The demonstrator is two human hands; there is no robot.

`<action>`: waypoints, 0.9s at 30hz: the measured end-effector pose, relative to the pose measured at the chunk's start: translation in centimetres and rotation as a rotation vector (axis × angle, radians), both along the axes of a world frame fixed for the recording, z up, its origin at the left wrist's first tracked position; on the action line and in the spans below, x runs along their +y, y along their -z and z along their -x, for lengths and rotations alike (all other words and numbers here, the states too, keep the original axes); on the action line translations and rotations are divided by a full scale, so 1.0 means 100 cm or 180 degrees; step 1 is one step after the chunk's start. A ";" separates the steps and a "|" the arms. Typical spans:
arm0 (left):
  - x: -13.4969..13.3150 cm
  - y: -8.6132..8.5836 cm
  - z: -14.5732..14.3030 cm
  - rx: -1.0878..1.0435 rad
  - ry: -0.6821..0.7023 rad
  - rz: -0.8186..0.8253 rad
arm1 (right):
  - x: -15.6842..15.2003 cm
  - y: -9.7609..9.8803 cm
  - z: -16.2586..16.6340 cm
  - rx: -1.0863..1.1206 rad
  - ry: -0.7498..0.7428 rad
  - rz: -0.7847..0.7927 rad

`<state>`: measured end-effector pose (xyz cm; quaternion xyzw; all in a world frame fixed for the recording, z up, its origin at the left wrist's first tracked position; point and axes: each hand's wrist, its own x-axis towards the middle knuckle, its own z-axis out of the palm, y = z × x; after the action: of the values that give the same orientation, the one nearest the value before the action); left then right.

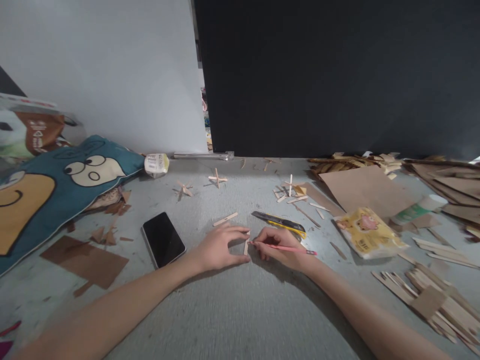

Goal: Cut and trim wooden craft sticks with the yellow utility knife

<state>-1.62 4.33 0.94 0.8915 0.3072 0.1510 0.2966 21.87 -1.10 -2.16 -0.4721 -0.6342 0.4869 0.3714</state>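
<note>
A short piece of wooden craft stick (246, 247) lies on the table between the thumb and forefinger of my left hand (217, 247), one finger at each end. My right hand (281, 245) grips a pink pencil (290, 249), its tip touching or very near that stick's right side. Just beyond my left hand rests another craft stick (225, 219) with a dark mark on it. Behind my right hand lies a yellow and black utility knife (279, 221).
A phone (164, 239) lies left of my left forearm, near brown cardboard (84, 262). Small stick crosses (218, 178) stand farther back. On the right are a yellow packet (369, 232), a glue stick (419, 209) and bundled craft sticks (431, 302). A blue cushion (97, 170) sits left.
</note>
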 end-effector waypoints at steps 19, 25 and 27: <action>-0.004 -0.002 -0.001 0.0155 -0.0215 0.0048 | -0.005 -0.008 -0.004 -0.0190 -0.0088 -0.0172; -0.004 0.000 -0.001 0.0113 -0.0203 0.0016 | -0.006 -0.013 0.000 -0.0102 -0.0017 -0.0081; -0.004 -0.001 -0.002 0.0118 -0.0219 0.0039 | -0.005 -0.009 0.000 -0.0085 0.0009 -0.0068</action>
<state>-1.47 3.93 1.07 0.8813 0.3440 0.1426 0.2910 21.85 -1.62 -1.27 -0.4754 -0.6436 0.4732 0.3685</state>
